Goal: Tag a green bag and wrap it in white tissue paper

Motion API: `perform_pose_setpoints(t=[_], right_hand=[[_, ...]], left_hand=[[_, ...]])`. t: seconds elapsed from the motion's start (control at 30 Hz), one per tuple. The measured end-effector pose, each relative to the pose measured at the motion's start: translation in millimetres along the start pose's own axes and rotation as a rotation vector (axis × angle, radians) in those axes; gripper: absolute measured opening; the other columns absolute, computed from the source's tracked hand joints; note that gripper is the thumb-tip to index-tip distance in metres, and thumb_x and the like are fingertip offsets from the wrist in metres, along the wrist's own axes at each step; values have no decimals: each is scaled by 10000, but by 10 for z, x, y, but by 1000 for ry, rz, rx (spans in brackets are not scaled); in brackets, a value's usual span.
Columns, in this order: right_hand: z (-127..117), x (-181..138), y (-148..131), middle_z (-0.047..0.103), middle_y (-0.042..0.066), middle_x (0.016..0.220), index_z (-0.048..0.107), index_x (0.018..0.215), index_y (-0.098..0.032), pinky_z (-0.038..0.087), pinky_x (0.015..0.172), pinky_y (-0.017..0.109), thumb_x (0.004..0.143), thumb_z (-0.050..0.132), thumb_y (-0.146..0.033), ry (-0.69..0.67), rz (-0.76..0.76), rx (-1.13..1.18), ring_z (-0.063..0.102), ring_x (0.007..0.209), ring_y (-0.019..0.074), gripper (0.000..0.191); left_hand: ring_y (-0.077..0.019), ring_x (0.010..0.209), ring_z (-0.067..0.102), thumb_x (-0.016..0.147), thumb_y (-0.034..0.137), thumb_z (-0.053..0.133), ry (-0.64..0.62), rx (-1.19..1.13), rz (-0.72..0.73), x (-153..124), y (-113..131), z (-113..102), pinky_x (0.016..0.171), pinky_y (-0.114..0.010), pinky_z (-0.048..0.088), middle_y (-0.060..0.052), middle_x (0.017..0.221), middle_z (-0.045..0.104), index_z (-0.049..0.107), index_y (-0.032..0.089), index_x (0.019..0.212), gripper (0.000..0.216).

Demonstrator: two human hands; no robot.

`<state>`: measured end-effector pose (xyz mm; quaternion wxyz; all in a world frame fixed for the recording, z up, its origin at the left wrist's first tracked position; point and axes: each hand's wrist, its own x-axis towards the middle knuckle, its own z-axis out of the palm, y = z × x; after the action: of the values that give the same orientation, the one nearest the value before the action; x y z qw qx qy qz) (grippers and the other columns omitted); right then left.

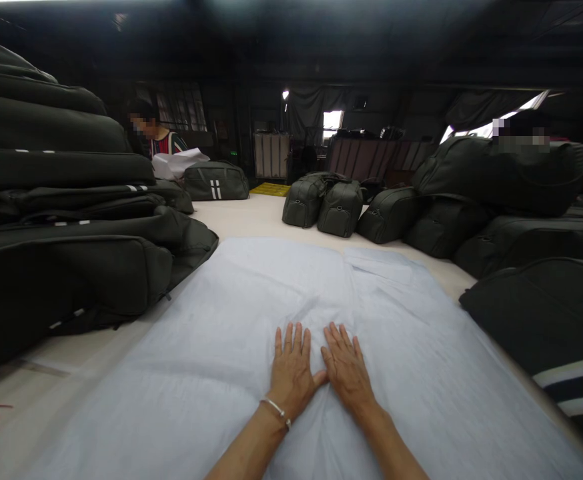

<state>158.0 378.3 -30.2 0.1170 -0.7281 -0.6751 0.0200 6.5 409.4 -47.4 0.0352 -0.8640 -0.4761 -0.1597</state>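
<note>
A large sheet of pale blue-white thin paper [251,313] lies spread over the table in front of me. My left hand [291,370] rests flat on it, fingers stretched out, a thin silver bracelet at the wrist. My right hand [345,367] lies flat beside it, fingers extended, thumbs nearly touching. Both hands press on the sheet's middle, where small creases show. Neither hand holds anything.
A tall stack of flat dark green bags [61,200] fills the left. More dark bags [546,313] line the right edge, and two upright duffels [324,203] stand at the back. A person [156,137] sits far left with white paper [176,163]. Cream table [251,217] beyond.
</note>
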Motion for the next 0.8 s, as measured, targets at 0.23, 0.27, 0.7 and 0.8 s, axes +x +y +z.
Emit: perform_pose_setpoints(t=[0.23, 0.27, 0.7, 0.8], right_hand=[[147, -22, 64, 213, 16, 1557, 313, 1466, -223, 161, 1161, 499, 992, 215, -380, 62, -3, -19, 144, 1445, 213, 509], [134, -26, 57, 229, 20, 1553, 324, 1462, -216, 155, 1162, 500, 991, 221, -383, 61, -2, -23, 147, 1445, 216, 510], [-342, 40, -133, 341, 62, 1515, 432, 1406, -203, 166, 1142, 542, 976, 269, -290, -161, 90, 136, 231, 1422, 254, 468], [-470, 165, -149, 407, -21, 1484, 471, 1363, -310, 242, 1138, 422, 976, 334, -367, -161, 110, 110, 301, 1390, 175, 415]], left_hand=[[-361, 1424, 195, 839, 659, 457, -16, -14, -20, 2, 12, 51, 1167, -580, 143, -185, 1502, 336, 362, 64, 1430, 845], [-362, 1422, 202, 838, 651, 462, -23, -18, -21, 6, 15, 31, 1167, -579, 145, -187, 1501, 338, 369, 63, 1426, 837], [-219, 1291, 463, 897, 192, 464, -396, -34, 107, 144, 229, -578, 1071, -370, 375, -100, 1386, 522, 515, 188, 1302, 409], [-275, 1121, 586, 946, 218, 396, -450, -35, 129, 268, 245, -648, 924, -406, 474, -155, 1211, 615, 544, 153, 1241, 336]])
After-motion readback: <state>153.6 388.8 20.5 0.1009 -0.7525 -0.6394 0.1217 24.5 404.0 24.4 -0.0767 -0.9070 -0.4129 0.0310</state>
